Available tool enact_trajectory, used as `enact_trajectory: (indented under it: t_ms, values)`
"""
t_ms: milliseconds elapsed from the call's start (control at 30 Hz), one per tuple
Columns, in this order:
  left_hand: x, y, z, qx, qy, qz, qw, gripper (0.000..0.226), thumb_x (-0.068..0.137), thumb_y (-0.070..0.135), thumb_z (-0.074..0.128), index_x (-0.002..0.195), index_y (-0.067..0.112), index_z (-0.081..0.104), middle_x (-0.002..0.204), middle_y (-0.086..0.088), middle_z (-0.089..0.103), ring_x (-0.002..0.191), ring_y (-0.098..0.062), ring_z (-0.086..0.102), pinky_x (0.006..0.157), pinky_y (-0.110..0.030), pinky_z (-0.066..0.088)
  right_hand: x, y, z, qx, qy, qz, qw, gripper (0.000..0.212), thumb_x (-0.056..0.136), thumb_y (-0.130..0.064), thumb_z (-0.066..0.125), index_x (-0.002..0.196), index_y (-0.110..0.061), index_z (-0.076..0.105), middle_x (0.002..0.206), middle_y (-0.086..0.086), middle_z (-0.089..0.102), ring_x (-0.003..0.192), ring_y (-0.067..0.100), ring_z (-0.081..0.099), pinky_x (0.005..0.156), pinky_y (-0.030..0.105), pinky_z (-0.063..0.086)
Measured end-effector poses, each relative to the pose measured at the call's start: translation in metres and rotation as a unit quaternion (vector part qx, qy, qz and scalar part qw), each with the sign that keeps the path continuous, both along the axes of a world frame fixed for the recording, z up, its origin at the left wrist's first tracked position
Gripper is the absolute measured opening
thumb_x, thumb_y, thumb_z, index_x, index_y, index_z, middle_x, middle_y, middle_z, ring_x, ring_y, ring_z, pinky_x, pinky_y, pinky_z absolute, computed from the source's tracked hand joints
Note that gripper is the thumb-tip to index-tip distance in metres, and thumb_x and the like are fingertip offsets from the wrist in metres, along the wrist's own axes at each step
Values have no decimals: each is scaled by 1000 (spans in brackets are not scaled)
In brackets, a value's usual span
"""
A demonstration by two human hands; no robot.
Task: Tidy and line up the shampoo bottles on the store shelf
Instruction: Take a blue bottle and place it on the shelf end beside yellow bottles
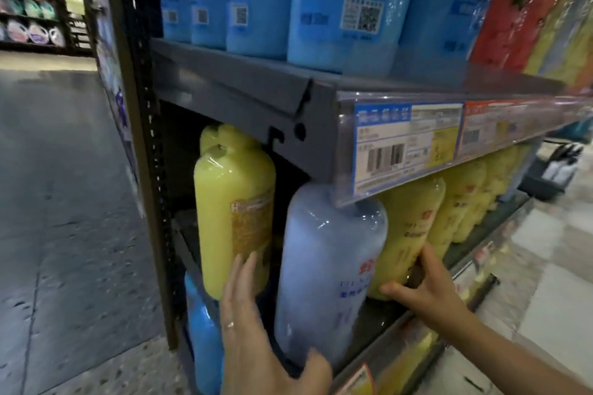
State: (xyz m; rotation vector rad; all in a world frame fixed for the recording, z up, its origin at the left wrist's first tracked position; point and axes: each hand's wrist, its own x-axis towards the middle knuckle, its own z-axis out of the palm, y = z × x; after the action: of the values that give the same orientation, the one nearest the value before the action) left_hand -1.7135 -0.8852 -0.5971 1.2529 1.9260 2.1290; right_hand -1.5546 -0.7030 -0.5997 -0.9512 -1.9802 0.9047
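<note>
A pale lavender shampoo bottle (327, 269) stands at the front of the middle shelf, its top under the price rail. My left hand (256, 330) reaches around its lower left side, fingers straight up between it and a yellow bottle (234, 215) further back, thumb at the lavender bottle's base. My right hand (426, 282) grips the bottom of the neighbouring yellow bottle (407, 234), thumb in front and fingers on its right. More yellow bottles (471, 202) run in a row to the right.
The upper shelf carries large blue bottles (340, 3) above a dark shelf edge with price labels (407, 144). A blue bottle (202, 340) shows on the shelf below. The black upright post (147, 138) ends the shelving on the left, with grey aisle floor beyond.
</note>
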Motion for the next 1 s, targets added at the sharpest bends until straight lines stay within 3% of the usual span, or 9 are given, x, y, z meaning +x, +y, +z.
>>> enact_trajectory:
  t_ms: [100, 200, 300, 433, 533, 667, 800, 933, 1000]
  values:
    - [-27, -6, -4, 88, 1, 37, 995, 84, 47, 37, 56, 125, 56, 31, 143, 17, 33, 132, -1, 33, 105, -13, 29, 1, -35, -8, 63, 122, -103, 985, 93, 38, -80, 70, 120, -44, 43, 121, -3, 56, 110, 12, 55, 91, 22, 47]
    - [-64, 1, -7, 34, -89, 35, 995, 97, 45, 53, 65, 131, 49, 21, 144, 13, 26, 131, 3, 26, 105, -16, 25, -6, -77, -21, 97, 199, -146, 964, 64, 47, -56, 78, 107, -47, 54, 103, -23, 64, 97, 1, 61, 84, 11, 49]
    - [-92, 11, -10, -47, -148, -62, 986, 123, 37, 59, 67, 142, 37, 8, 137, 18, 16, 121, 8, 19, 101, -19, 20, -25, -106, -26, 56, 197, -124, 971, 81, 23, -63, 83, 98, -48, 58, 96, -37, 64, 91, -12, 60, 75, 5, 47]
    - [-123, 22, -12, -124, -139, -222, 957, 119, 41, 54, 75, 141, 39, 12, 140, 7, 34, 123, -14, 42, 103, -40, 40, -50, -125, -14, 3, 138, -108, 985, 109, 9, -78, 75, 111, -54, 49, 109, -46, 53, 104, -22, 49, 86, 2, 41]
    - [-130, 24, -15, -149, -126, -249, 949, 112, 43, 56, 78, 138, 36, 21, 128, 2, 47, 114, -18, 51, 95, -45, 48, -67, -128, -2, 1, 38, -116, 993, 138, 21, -59, 87, 141, -28, 27, 137, -23, 37, 126, 0, 38, 108, 31, 33]
    - [-104, 25, -14, -133, -85, -100, 982, 113, 39, 65, 69, 133, 18, 29, 121, 3, 43, 114, -21, 44, 100, -41, 39, -85, -133, 1, -23, 75, -137, 987, 130, 29, -50, 77, 144, -21, 23, 141, -4, 43, 127, 14, 44, 103, 30, 42]
    - [-73, 24, -5, -150, -41, -8, 988, 99, 49, 71, 56, 125, 16, 26, 121, -21, 48, 110, -36, 43, 95, -46, 36, -98, -142, -5, -23, 135, -185, 973, 122, 33, -51, 75, 142, -21, 27, 135, -6, 47, 121, 11, 48, 96, 28, 44]
    - [-98, 14, -21, -190, 6, -133, 973, 108, 56, 70, 43, 143, 19, 5, 143, -7, 22, 127, -16, 19, 111, -35, 19, -109, -147, -10, 25, 146, -233, 961, 118, 36, -57, 68, 140, -17, 29, 127, -9, 43, 111, -1, 43, 91, 29, 37]
    - [-125, 11, -29, -177, -5, -228, 957, 109, 56, 69, 54, 145, 24, 10, 142, 3, 28, 130, -10, 25, 113, -35, 24, -110, -145, -13, 29, 143, -243, 959, 116, 36, -57, 67, 138, -18, 30, 125, -9, 44, 109, 1, 44, 89, 29, 37]
